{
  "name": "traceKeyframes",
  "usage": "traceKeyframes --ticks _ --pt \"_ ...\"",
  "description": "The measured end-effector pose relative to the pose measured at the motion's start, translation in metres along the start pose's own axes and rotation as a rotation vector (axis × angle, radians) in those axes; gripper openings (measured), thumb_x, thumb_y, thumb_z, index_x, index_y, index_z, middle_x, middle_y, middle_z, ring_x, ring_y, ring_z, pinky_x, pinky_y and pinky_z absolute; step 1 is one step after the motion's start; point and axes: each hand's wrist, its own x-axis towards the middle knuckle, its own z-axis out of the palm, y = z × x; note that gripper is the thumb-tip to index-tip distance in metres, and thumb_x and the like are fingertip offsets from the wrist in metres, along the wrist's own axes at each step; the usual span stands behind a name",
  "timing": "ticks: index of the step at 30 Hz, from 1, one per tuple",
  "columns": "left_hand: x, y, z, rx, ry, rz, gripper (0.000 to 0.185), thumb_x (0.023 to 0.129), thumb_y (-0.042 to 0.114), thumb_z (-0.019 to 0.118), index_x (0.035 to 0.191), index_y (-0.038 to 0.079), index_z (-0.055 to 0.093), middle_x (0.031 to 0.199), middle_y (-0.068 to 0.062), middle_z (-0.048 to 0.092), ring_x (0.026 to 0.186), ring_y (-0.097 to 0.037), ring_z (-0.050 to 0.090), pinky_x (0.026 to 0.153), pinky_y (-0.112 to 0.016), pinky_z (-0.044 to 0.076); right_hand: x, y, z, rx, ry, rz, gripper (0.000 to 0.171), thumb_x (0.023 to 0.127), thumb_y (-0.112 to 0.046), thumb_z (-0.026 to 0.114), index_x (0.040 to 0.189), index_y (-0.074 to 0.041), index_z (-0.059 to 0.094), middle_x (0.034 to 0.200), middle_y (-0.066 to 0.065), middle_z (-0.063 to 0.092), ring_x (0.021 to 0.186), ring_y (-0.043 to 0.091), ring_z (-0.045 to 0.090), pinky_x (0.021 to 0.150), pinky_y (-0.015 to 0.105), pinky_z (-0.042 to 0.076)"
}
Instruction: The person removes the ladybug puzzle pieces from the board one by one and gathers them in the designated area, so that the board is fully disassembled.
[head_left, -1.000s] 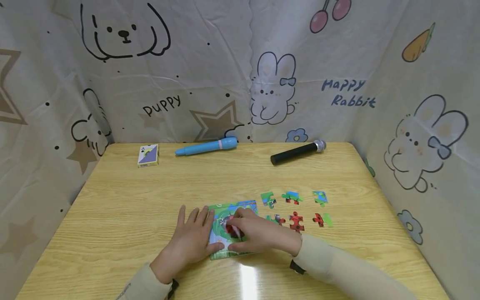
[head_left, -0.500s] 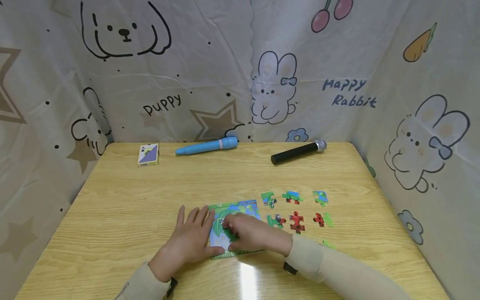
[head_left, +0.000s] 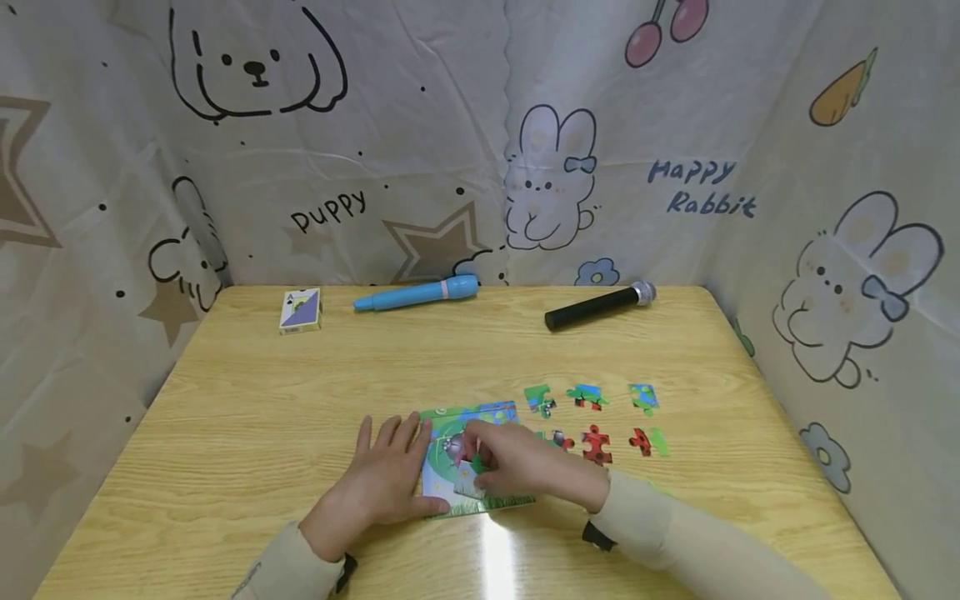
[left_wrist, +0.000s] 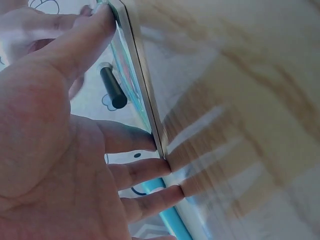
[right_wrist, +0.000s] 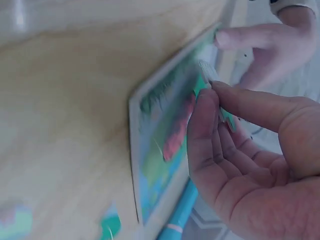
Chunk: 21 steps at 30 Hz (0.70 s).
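Note:
My right hand pinches a green-and-white jigsaw piece between thumb and fingers, over the ladybird puzzle board. In the right wrist view, this piece is tilted, with the board's printed face behind it. My left hand lies with extended fingers along the board's left side, its thumb on the lower left corner. The left wrist view shows its fingertips on the table beside the board's edge. The right hand hides part of the board's picture.
Several loose jigsaw pieces lie right of the board, among them a red one and a blue-green one. Along the back are a card box, a blue microphone-shaped object and a black microphone. Printed curtains surround the table.
The right hand shifted left over the board, then back right, and the piece in its fingers is now tilted differently, with its pale side showing. The left hand keeps its place.

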Motion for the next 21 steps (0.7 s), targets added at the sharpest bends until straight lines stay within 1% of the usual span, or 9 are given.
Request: traceKeyframes --ticks 2,6,11,13,14,17,21 --pt "0.0 0.002 0.0 -0.008 -0.005 -0.002 0.112 0.083 0.07 0.076 0.161 0.001 0.037 0.169 -0.023 0.033 0.154 -0.05 0.031 0.123 -0.079 0.014 -0.008 0.002 -0.008 0.01 -0.006 -0.015 0.026 0.092 -0.009 0.081 0.105 -0.014 0.059 0.077 -0.006 0.061 0.062 0.001 0.05 0.06 0.018 0.046" --pt "0.001 0.004 0.002 -0.018 -0.004 -0.001 0.113 0.082 0.07 0.077 0.161 0.0 0.037 0.169 -0.024 0.032 0.154 -0.05 0.031 0.123 -0.078 0.015 -0.028 0.011 -0.027 0.032 -0.047 -0.031 0.021 0.094 -0.008 0.077 0.104 -0.014 0.06 0.074 -0.007 0.06 0.061 0.002 0.046 0.061 0.02 0.042" --pt "0.002 0.002 0.001 -0.028 -0.01 -0.008 0.114 0.082 0.071 0.076 0.161 0.0 0.036 0.169 -0.024 0.032 0.154 -0.05 0.03 0.123 -0.079 0.014 -0.052 0.027 -0.045 0.057 -0.13 -0.033 0.019 0.093 -0.005 0.078 0.101 -0.016 0.064 0.085 -0.006 0.068 0.072 0.0 0.059 0.069 0.02 0.052" --pt "0.002 0.001 -0.001 -0.03 -0.01 -0.008 0.115 0.081 0.071 0.077 0.161 0.0 0.036 0.169 -0.024 0.031 0.154 -0.05 0.03 0.122 -0.079 0.014 -0.059 0.033 -0.047 0.076 -0.144 -0.015 0.02 0.091 -0.005 0.079 0.1 -0.017 0.066 0.088 -0.005 0.07 0.074 0.0 0.062 0.07 0.021 0.054" --pt "0.002 0.0 -0.001 -0.03 -0.011 -0.007 0.115 0.081 0.07 0.077 0.161 0.0 0.036 0.17 -0.024 0.031 0.154 -0.05 0.03 0.122 -0.079 0.014 -0.062 0.037 -0.047 0.077 -0.143 -0.009 0.02 0.091 -0.005 0.08 0.1 -0.017 0.066 0.088 -0.005 0.069 0.073 0.001 0.062 0.069 0.021 0.054" --pt "0.001 -0.001 -0.004 -0.043 -0.021 -0.012 0.114 0.081 0.068 0.079 0.162 0.001 0.036 0.17 -0.023 0.03 0.155 -0.05 0.029 0.122 -0.079 0.015 -0.067 0.046 -0.043 0.074 -0.119 0.005 0.02 0.09 -0.006 0.081 0.1 -0.017 0.068 0.088 -0.005 0.068 0.071 0.001 0.06 0.067 0.02 0.053" --pt "0.001 -0.001 -0.006 -0.061 -0.031 -0.017 0.114 0.081 0.067 0.08 0.162 0.0 0.035 0.171 -0.023 0.029 0.155 -0.05 0.029 0.12 -0.079 0.021 -0.07 0.053 -0.035 0.027 -0.074 0.014 0.019 0.09 -0.007 0.082 0.101 -0.016 0.07 0.085 -0.006 0.067 0.071 -0.001 0.057 0.066 0.019 0.052"
